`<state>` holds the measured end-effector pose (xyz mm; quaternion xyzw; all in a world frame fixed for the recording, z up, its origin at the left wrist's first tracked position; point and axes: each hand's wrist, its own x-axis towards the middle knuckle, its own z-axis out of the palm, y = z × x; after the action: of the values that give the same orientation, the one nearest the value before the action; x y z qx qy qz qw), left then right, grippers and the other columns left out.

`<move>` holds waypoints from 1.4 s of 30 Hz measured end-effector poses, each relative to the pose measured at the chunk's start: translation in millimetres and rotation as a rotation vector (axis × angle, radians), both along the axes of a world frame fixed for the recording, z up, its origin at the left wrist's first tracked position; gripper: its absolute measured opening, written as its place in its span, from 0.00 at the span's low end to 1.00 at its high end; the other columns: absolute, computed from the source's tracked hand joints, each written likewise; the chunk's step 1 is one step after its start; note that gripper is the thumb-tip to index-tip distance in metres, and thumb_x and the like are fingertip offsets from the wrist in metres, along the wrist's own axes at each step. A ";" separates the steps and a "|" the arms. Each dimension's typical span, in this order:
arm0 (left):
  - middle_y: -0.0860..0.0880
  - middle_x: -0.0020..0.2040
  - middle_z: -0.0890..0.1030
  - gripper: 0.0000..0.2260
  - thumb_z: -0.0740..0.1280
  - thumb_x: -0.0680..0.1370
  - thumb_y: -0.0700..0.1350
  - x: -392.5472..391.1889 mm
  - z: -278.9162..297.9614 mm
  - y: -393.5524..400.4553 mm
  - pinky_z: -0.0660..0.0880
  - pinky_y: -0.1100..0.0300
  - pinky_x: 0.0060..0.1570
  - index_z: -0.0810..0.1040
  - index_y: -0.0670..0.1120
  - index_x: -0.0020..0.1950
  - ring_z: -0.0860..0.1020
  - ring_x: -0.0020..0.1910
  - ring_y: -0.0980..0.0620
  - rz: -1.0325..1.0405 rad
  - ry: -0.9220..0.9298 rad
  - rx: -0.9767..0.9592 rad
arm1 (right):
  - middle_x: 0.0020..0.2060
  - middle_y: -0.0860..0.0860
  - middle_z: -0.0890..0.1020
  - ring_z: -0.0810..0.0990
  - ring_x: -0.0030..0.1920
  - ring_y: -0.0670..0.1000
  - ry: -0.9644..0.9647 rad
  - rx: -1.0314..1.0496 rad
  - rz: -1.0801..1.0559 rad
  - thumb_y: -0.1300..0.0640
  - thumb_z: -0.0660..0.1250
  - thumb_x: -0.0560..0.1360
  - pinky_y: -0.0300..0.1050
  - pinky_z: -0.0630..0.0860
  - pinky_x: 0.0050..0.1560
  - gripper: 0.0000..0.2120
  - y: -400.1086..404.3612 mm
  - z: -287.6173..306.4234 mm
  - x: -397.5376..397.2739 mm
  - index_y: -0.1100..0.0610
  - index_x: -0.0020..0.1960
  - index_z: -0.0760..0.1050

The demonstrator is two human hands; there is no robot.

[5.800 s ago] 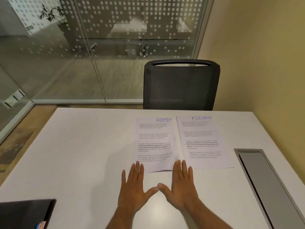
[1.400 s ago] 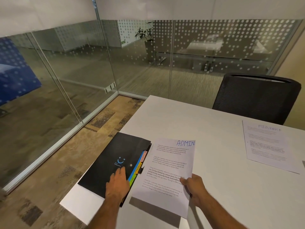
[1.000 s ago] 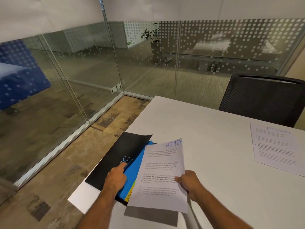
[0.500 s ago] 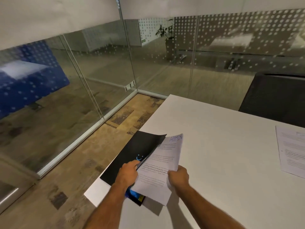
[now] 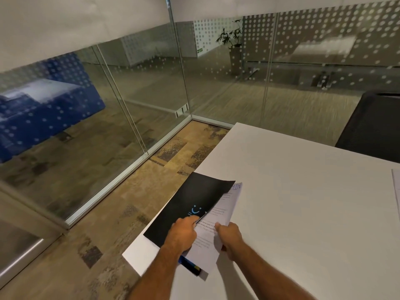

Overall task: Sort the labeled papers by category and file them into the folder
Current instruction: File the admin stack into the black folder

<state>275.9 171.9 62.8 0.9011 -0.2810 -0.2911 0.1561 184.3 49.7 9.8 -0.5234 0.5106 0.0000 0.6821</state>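
1. Filing the first sheet is the step in hand, seen from the head view, the only one: at lower centre of the frame the left hand [image 5: 184,232] grips the black cover of the folder [image 5: 190,204], thumb on top and fingers curled under its edge, holding it lifted.

2. The right hand [image 5: 230,234], just right of the left one, pinches the near edge of the paper [image 5: 218,226] and holds it partly under the lifted cover. The far corner of the sheet pokes out beyond the cover, with blue handwritten letters showing only in part.

3. The folder lies on the left corner of the white table [image 5: 303,202], its left edge overhanging the floor side. A blue and yellow strip of its inside shows below the left wrist.

4. A second sheet [image 5: 397,191] lies flat at the right edge of the frame, well apart from the folder, mostly cut off; its label is not visible.

5. Judged from this, the task is under way but short of half done: the first sheet is going in and is not yet fully seated, and which section it enters cannot be told. The second sheet is untouched and remains to be filed.

6. A dark chair [image 5: 372,126] stands at upper right, with glass walls behind.
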 end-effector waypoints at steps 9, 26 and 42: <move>0.49 0.63 0.79 0.12 0.62 0.82 0.50 -0.6 -7.3 -3.1 0.82 0.53 0.53 0.70 0.53 0.66 0.80 0.59 0.46 -0.077 -0.044 0.072 | 0.47 0.56 0.84 0.85 0.38 0.54 0.102 -0.084 0.093 0.61 0.64 0.79 0.49 0.85 0.36 0.02 -6.0 -9.7 -4.7 0.60 0.51 0.75; 0.50 0.60 0.81 0.15 0.62 0.82 0.51 -2.6 -18.0 -9.3 0.80 0.53 0.55 0.72 0.55 0.68 0.81 0.56 0.50 -0.090 -0.160 0.038 | 0.54 0.54 0.82 0.85 0.44 0.55 0.151 -0.349 -0.041 0.53 0.75 0.74 0.45 0.82 0.41 0.20 20.3 -25.5 29.1 0.53 0.60 0.69; 0.49 0.64 0.79 0.20 0.65 0.81 0.52 -6.8 -19.9 -12.3 0.81 0.53 0.56 0.68 0.53 0.73 0.81 0.58 0.48 -0.069 -0.127 0.093 | 0.50 0.49 0.82 0.84 0.43 0.48 0.280 -0.446 0.363 0.34 0.74 0.67 0.40 0.81 0.43 0.30 2.0 -27.4 18.8 0.54 0.56 0.70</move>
<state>269.1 159.6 42.9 0.9138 -0.3076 -0.2512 0.0856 203.1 51.7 -17.6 -0.7376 0.4854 0.0816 0.4624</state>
